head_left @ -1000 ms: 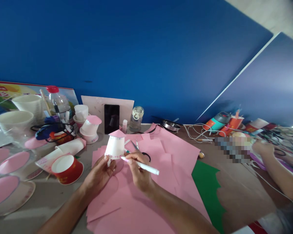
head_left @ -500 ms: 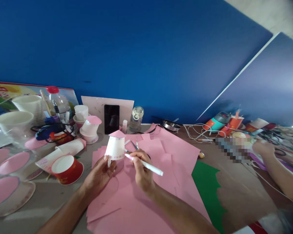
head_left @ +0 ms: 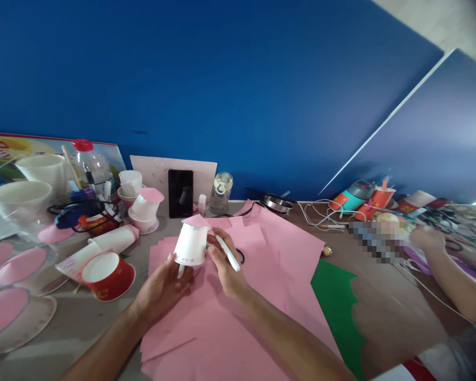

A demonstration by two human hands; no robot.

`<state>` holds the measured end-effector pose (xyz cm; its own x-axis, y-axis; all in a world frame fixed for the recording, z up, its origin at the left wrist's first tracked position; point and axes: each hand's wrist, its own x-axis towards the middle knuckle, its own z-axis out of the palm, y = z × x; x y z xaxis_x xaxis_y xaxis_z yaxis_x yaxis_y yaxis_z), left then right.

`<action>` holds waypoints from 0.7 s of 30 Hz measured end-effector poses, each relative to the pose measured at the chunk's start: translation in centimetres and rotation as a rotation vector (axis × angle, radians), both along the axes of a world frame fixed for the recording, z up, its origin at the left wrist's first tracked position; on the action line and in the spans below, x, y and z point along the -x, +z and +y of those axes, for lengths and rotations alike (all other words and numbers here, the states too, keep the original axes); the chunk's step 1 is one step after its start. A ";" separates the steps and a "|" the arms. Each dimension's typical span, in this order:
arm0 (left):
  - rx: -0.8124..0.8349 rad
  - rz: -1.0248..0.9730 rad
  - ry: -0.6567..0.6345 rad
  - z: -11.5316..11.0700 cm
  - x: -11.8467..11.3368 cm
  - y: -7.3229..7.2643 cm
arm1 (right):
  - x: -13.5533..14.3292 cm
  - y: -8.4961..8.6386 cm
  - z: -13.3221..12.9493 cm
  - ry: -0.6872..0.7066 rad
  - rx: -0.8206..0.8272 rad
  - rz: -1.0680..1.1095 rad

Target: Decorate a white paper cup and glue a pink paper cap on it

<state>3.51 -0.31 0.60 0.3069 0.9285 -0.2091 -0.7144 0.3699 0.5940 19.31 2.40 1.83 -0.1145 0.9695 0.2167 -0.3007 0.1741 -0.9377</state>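
While I watch through the head camera, the only view, both of the person's hands meet over a spread of pink paper sheets (head_left: 238, 317) on the worktop (head_left: 83, 323). The left hand (head_left: 162, 288) is closed from below around the rim of an upturned white paper cup (head_left: 191, 244), fingers curled on its near edge, lifting it clear of the paper; a pink paper disc covers the cup's raised base. That grip seems to steady the cup so its side faces the other hand. The right hand (head_left: 224, 264) is clamped on a white marker pen (head_left: 228, 253), which lies slanted across the fingers, while its fingertips touch the cup's right side. Just behind the hands, black-handled scissors (head_left: 238, 255) lie on the paper. To the left, a red paper cup (head_left: 108, 274) rests tilted beside other white cups. A green sheet (head_left: 337, 307) lies to the right, and another person's arm (head_left: 456, 280) works at the far right.
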 end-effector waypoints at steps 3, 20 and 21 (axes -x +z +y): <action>-0.020 0.032 -0.088 -0.2 -0.1 -0.1 | 0.1 -0.2 0.1 0.103 0.056 0.052; -0.140 0.150 -0.005 -0.2 -0.6 0.0 | 0.0 -0.2 0.2 0.024 0.041 0.081; -0.145 0.155 0.009 -0.2 -0.7 0.1 | 0.0 -0.4 0.2 0.023 0.040 0.074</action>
